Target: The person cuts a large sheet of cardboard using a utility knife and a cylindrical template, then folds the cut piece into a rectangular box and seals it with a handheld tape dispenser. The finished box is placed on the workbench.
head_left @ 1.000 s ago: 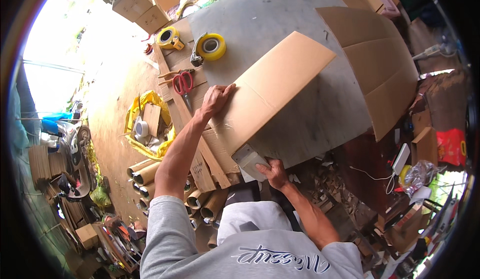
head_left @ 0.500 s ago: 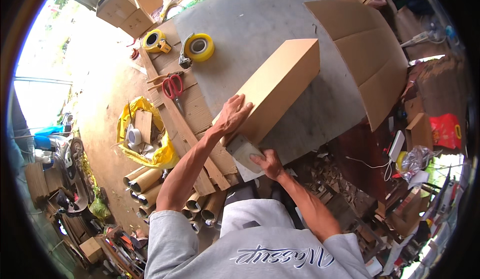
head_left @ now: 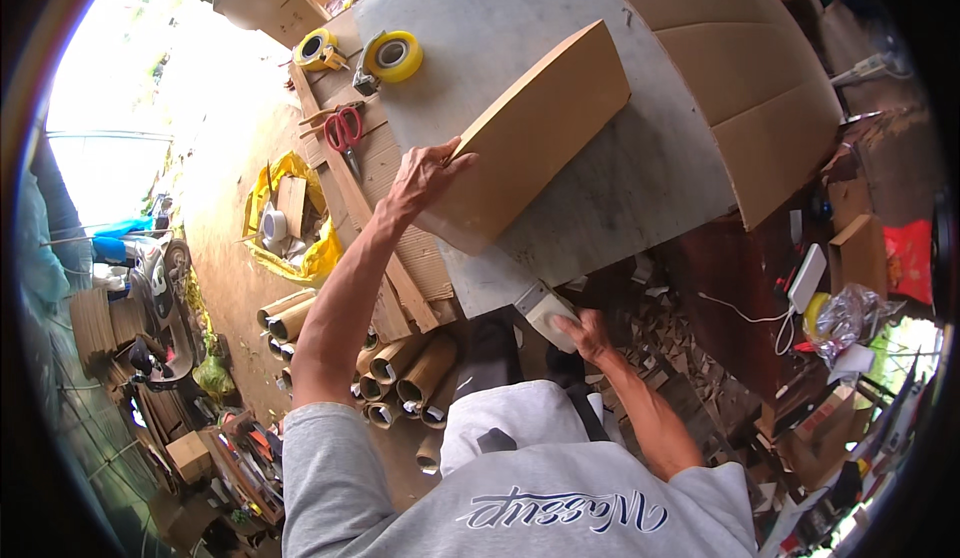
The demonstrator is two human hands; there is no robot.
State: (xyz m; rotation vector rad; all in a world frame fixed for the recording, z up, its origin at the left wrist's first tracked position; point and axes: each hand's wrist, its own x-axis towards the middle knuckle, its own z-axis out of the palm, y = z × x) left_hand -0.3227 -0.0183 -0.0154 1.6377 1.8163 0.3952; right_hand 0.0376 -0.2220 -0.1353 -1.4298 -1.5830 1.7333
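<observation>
A long brown cardboard box [head_left: 550, 128] stands tilted on the grey tabletop, its broad side facing me. My left hand [head_left: 425, 180] is closed over the box's near upper corner, thumb against the broad side. Past the table's near edge, close to my body, my right hand [head_left: 588, 338] is closed on a pale, blocky hand tool [head_left: 550, 320] with a grey front edge; its exact kind is unclear. This tool is apart from the box. The box's underside is hidden.
Left of the box lie red-handled scissors [head_left: 344, 130], a yellow tape roll on a dispenser [head_left: 393, 56] and another yellow roll [head_left: 315, 50]. An opened cardboard sheet [head_left: 730, 78] covers the table's right side. A yellow bag [head_left: 318, 258] and cardboard tubes [head_left: 428, 370] are on the floor.
My left hand has shifted to the box's upper edge, and the box has turned to show more of its side. My right hand has drawn the pale tool away from the box, toward me.
</observation>
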